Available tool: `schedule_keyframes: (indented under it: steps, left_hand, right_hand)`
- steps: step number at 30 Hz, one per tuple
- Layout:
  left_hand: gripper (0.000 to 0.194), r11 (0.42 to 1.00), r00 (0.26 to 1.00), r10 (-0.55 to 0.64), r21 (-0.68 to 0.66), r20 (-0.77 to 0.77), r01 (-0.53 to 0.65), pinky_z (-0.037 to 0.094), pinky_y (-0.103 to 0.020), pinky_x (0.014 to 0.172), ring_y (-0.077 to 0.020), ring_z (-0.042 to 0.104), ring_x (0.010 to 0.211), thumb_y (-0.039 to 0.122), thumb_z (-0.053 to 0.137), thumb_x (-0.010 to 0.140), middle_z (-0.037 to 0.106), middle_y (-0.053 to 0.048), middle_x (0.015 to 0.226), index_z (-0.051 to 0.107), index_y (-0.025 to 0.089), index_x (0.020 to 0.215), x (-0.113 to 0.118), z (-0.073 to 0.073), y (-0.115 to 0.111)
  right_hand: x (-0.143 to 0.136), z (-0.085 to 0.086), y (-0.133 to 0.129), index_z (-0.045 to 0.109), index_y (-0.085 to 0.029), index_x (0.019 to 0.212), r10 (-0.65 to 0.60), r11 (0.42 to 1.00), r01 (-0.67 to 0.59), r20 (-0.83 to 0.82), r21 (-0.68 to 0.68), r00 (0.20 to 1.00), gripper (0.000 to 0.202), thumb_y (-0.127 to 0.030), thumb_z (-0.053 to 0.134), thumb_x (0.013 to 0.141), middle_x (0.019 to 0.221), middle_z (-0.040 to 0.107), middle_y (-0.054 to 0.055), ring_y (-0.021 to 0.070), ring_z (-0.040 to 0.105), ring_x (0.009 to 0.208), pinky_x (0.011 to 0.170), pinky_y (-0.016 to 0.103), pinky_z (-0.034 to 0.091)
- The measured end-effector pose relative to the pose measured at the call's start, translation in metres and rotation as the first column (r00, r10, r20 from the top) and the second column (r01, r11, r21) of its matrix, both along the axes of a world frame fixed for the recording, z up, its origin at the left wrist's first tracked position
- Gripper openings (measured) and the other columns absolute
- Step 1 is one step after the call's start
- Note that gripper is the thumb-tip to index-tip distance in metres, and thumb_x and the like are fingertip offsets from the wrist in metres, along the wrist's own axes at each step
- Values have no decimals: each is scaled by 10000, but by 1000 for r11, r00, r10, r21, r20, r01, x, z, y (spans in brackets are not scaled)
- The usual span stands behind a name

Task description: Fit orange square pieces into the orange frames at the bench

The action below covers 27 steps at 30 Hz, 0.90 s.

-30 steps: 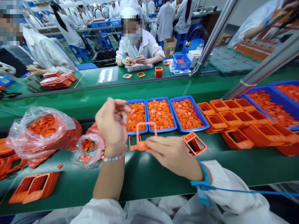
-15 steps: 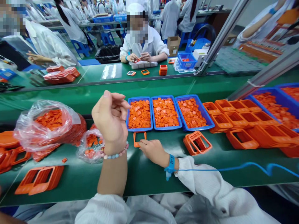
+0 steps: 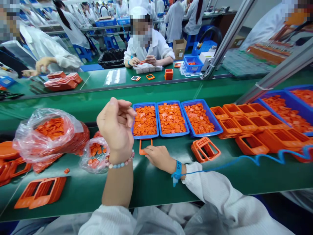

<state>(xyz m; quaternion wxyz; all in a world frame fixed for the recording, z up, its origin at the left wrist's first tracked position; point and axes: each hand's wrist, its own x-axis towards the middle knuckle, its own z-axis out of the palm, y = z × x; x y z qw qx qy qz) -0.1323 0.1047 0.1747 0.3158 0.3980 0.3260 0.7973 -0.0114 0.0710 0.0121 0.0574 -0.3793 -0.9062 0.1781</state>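
My left hand [image 3: 114,125] is raised above the table, wrist bent and fingers loosely curled. Its palm faces right and nothing shows in it; some fingertips are partly hidden. Behind its fingers stands the leftmost blue tray [image 3: 146,134] of small orange pieces. My right hand [image 3: 158,158] rests low over the green table, fingers closed on the lower right part of an orange plastic frame [image 3: 141,147]. The frame has a rectangular opening and is just in front of the trays. A stack of orange frames [image 3: 205,150] sits to the right of that hand.
Two more blue trays [image 3: 173,133] hold orange pieces. Frame stacks [image 3: 246,124] fill the right side. At left are a plastic bag [image 3: 49,130] of pieces, a smaller bag [image 3: 95,156] and more frames [image 3: 40,192]. A blue coiled cord [image 3: 244,157] trails from my right wrist. A co-worker [image 3: 148,49] sits opposite.
Both my hands have stayed almost still, the right one keeping its grip on the frame. The blue cord has lifted at right. The view has shifted slightly.
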Motion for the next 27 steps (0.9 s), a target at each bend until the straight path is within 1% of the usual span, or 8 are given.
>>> schedule_keyframes:
  steps: [4, 8, 12, 16, 18, 21, 24, 27]
  left_hand:
    - [308, 1000, 1000, -15, 5, -24, 15, 220, -219, 346, -71, 459, 376, 336, 620, 901, 625, -23, 527, 702, 131, 685, 1, 0, 0]
    - [317, 999, 998, 15, -31, -61, -17, 212, -239, 367, -71, 444, 386, 398, 644, 899, 614, -15, 538, 688, 172, 681, 1, 0, 0]
    - [316, 997, 995, 25, -69, -95, -31, 203, -253, 379, -79, 433, 391, 459, 667, 881, 619, -11, 552, 691, 214, 683, 1, 0, 0]
    - [310, 997, 996, 11, -73, -84, -17, 222, -231, 372, -75, 439, 398, 438, 658, 880, 622, -12, 548, 696, 206, 678, 4, -1, 1]
    - [320, 998, 996, 6, -69, -85, -12, 233, -215, 363, -70, 444, 394, 423, 633, 889, 627, -16, 545, 702, 188, 682, 8, -3, 1]
    - [329, 996, 994, -15, -89, -107, 6, 252, -199, 358, -61, 440, 376, 414, 628, 880, 627, -16, 538, 699, 160, 683, 15, -5, 1]
    - [326, 990, 988, -58, -136, -142, 39, 267, -187, 361, -52, 436, 369, 419, 640, 862, 625, -11, 542, 689, 149, 685, 21, -8, 2]
    - [321, 985, 977, -102, -159, -185, 72, 269, -183, 363, -50, 429, 366, 407, 610, 879, 628, -9, 553, 684, 151, 700, 27, -13, 3]
  right_hand:
    - [0, 7, -3, 656, -235, 1173, -5, 1000, 5, -12, -1, 1000, 249, -331, 521, 986, 1204, 703, 31, 215, 708, 933, 641, 298, 442]
    - [17, 35, -26, 586, -211, 1290, 31, 999, -28, -105, 25, 994, 390, -367, 611, 933, 1272, 676, 71, 217, 708, 923, 656, 312, 485]
    - [78, 73, -32, 645, -219, 1225, 67, 994, -53, -156, 92, 986, 310, -315, 604, 933, 1163, 729, 83, 215, 705, 956, 774, 318, 523]
    - [162, 98, 0, 640, -204, 1280, 60, 985, -57, -16, 162, 998, 479, -92, 613, 815, 1203, 720, 91, 254, 672, 1080, 907, 386, 531]
    - [194, 99, 14, 580, -181, 1370, 96, 983, -106, 75, 148, 993, 679, -41, 648, 709, 1335, 653, 116, 301, 603, 1224, 1004, 436, 502]
    - [218, 90, 22, 507, -192, 1448, 89, 989, -104, 134, 106, 987, 821, -59, 694, 660, 1422, 583, 132, 334, 553, 1291, 1055, 484, 473]
    - [223, 80, 21, 492, -202, 1461, 83, 991, -94, 117, 90, 990, 821, -54, 683, 676, 1402, 593, 134, 318, 566, 1275, 1067, 482, 461]
    - [224, 85, 19, 503, -216, 1453, 63, 995, -67, 57, 77, 996, 782, -110, 717, 708, 1382, 602, 136, 323, 582, 1249, 1057, 499, 467]
